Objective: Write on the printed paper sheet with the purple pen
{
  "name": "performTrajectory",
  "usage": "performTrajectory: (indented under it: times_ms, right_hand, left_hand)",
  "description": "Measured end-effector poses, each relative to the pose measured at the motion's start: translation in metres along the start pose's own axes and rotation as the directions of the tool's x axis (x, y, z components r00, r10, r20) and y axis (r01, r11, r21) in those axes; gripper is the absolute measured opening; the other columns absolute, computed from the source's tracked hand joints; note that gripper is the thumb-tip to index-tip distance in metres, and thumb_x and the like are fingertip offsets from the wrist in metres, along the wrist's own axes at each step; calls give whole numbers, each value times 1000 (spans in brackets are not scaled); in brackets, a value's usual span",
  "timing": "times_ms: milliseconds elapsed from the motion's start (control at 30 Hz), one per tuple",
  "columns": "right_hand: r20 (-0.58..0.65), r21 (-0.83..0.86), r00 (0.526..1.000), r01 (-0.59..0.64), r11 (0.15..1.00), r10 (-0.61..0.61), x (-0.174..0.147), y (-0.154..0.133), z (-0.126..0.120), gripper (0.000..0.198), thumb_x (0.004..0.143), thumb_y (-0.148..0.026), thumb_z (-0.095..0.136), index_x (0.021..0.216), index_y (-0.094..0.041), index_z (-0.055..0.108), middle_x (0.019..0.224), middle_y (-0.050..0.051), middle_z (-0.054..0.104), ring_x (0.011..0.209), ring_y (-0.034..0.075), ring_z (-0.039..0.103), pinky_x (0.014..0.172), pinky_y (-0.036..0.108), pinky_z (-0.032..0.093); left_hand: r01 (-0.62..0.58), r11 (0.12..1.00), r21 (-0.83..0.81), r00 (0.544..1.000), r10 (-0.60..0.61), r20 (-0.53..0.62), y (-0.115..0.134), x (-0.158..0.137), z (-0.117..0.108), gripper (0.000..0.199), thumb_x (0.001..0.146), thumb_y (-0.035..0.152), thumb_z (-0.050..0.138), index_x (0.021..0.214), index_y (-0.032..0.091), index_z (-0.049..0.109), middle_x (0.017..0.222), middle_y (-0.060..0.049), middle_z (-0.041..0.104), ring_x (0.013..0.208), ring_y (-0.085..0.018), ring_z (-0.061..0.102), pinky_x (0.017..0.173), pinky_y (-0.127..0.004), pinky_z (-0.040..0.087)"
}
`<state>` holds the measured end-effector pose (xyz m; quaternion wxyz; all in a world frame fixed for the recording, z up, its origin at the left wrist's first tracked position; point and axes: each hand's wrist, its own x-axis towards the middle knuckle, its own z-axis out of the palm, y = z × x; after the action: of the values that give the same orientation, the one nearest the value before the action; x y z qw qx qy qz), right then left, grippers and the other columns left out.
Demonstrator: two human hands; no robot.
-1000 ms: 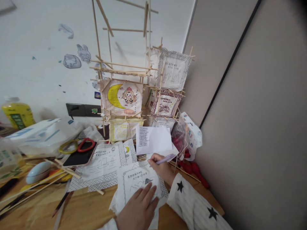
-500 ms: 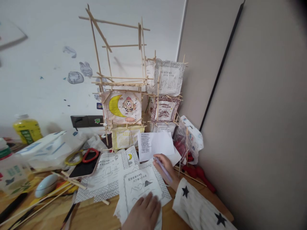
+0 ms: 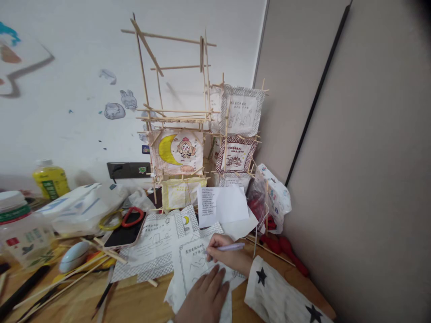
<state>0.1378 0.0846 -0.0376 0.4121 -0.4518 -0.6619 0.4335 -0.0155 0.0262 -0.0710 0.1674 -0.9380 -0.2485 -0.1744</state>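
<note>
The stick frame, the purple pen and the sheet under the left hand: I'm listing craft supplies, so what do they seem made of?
Stick frame: probably wood or bamboo, seemingly unvarnished; the sticks are pale tan and matt.
Purple pen: likely plastic; its barrel looks smooth and evenly tinted.
Sheet: apparently thin white paper, matt, with a ragged lower-left edge; its exact type is unclear.

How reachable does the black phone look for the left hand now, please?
Probably yes: mostly flat papers lie between the left hand and the black phone, though a red handle overlaps its upper edge.

A white wall (image 3: pixel 84 40) rises behind a wooden table (image 3: pixel 143 305) — grey-beige panel (image 3: pixel 367 152) at right.
</note>
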Motion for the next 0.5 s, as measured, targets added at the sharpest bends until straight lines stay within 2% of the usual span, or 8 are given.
performTrajectory:
  times_ms: [67, 167, 367, 500]
  right_hand:
    - [7, -86, 1000, 11, 996, -10, -1, 4, -3, 14, 79, -27, 55, 68, -19, 53, 63, -2, 61, 56, 12, 53, 51, 21, 37]
    - [-37, -205, 997, 53, 977, -62, -1, 7, -7, 23, 79, -27, 55, 58, -19, 50, 55, -4, 54, 54, 12, 49, 52, 22, 35]
    - [-10, -259, 996, 88, 962, -94, -1, 11, -7, 26, 80, -25, 55, 55, -20, 47, 49, -5, 47, 53, 12, 43, 50, 21, 31]
    - [4, -269, 995, 100, 958, -103, 0, 12, -6, 25, 79, -25, 55, 56, -19, 48, 50, -5, 46, 53, 11, 41, 49, 21, 29]
  left_hand:
    - [40, 999, -21, 994, -38, 103, 1, 4, -10, 49, 73, 2, 52, 120, 13, 50, 126, -13, 53, 116, -31, 47, 90, -40, 45]
    - [78, 995, -56, 969, -63, 237, 1, 9, -21, 49, 72, 3, 51, 121, 10, 51, 123, -16, 54, 115, -34, 47, 90, -44, 43]
    - [165, 985, -52, 932, -138, 335, 4, 13, -31, 53, 73, 7, 51, 126, 13, 48, 129, -15, 49, 119, -35, 42, 92, -48, 40]
    - [197, 979, -42, 903, -165, 397, 7, 18, -42, 52, 73, 6, 49, 125, 12, 49, 129, -17, 49, 119, -35, 42, 92, -48, 39]
